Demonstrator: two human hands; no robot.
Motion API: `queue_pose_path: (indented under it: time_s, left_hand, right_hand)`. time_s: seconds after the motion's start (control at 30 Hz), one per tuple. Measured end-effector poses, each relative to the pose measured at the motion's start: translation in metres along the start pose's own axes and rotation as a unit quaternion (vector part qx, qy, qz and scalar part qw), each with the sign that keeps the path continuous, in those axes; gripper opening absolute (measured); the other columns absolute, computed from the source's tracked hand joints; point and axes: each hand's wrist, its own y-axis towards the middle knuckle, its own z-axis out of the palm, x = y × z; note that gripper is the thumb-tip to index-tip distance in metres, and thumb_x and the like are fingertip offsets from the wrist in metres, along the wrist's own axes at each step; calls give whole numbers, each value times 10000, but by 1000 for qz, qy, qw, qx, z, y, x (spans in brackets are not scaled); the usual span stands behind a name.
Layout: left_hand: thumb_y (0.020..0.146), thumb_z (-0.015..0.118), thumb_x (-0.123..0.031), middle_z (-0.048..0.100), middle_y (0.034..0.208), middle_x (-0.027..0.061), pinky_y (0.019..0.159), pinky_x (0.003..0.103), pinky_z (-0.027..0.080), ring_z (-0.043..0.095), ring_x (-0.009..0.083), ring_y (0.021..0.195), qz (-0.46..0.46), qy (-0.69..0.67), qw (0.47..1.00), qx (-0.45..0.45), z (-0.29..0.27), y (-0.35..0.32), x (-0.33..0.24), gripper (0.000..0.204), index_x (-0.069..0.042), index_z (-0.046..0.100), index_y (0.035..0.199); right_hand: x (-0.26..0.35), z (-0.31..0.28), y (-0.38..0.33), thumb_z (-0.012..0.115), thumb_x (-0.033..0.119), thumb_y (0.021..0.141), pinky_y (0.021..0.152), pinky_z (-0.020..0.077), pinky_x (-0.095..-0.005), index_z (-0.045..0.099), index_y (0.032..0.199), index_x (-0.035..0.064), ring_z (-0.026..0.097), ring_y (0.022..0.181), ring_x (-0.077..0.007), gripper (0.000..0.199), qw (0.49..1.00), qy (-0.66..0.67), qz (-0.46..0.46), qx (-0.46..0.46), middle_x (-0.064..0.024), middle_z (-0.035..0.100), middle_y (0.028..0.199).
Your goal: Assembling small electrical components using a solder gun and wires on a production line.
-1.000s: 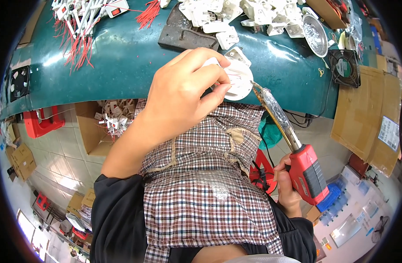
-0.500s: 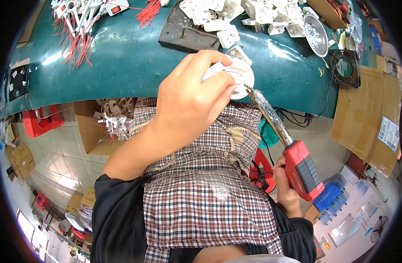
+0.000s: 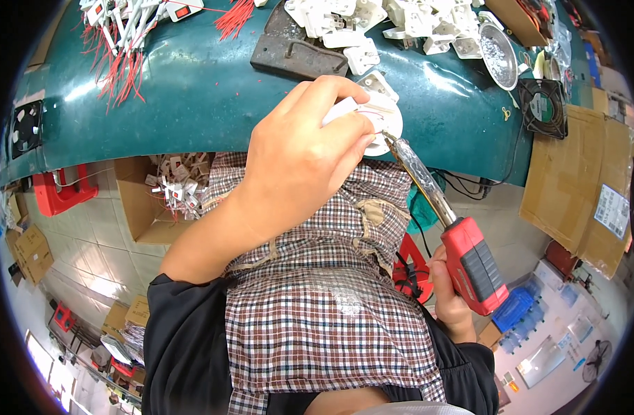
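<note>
My left hand (image 3: 299, 155) is closed around a small white plastic part (image 3: 381, 114) held at the near edge of the green workbench (image 3: 192, 90). My right hand (image 3: 452, 297) grips the red and grey handle of a soldering iron (image 3: 472, 266). Its long metal shaft slants up and left, and its tip (image 3: 387, 137) touches the underside of the white part. A checked apron covers my lap below both hands.
Several white plastic housings (image 3: 358, 28) and a dark metal plate (image 3: 299, 52) lie on the bench. Red wires with white parts (image 3: 123, 34) sit at the far left. A metal dish (image 3: 500, 48) and a black fan (image 3: 544, 107) are at right. A cardboard box (image 3: 161, 197) stands below.
My left hand with the white part has shifted slightly left and down. The soldering iron has come up closer, so its tip now meets the part.
</note>
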Motion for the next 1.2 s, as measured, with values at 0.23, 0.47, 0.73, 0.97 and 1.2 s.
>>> queue_pose_path:
  time_s: [0.23,0.47,0.73,0.97,1.2]
  left_hand:
    - [757,797,-34,678,1060,69,739,367,538,672,263,888,1,-5,1000,11,-2,2,0,129,-56,715,854]
    - [759,799,-37,674,1060,74,744,372,539,671,268,890,-3,-15,1000,16,-3,2,1,136,-52,725,873]
    - [752,801,-40,671,1057,82,754,377,541,670,275,900,-3,-24,1000,16,-2,1,3,148,-50,729,880]
    - [746,801,-37,669,1060,81,768,379,540,668,274,915,-6,-24,999,24,-3,2,2,157,-52,733,887]
    - [742,800,-35,669,1060,80,765,378,540,668,274,913,-5,-28,999,23,-2,1,4,161,-52,734,888]
  right_hand:
    - [16,-2,6,771,-27,730,704,565,-363,686,941,-11,696,768,-297,228,1000,-6,2,-5,-132,674,885]
    - [28,-10,9,774,-27,737,681,550,-343,675,946,-29,686,738,-277,232,1000,2,30,10,-136,674,880]
    - [21,-14,0,793,20,719,701,561,-366,689,980,-19,706,766,-306,284,998,-59,35,12,-160,687,928]
    - [18,-7,6,794,-4,713,664,549,-344,685,945,-24,687,717,-285,257,999,-37,-17,-15,-147,670,871]
    - [34,-11,18,784,-39,719,630,526,-320,659,906,-17,677,693,-255,226,1000,-19,0,11,-124,665,827]
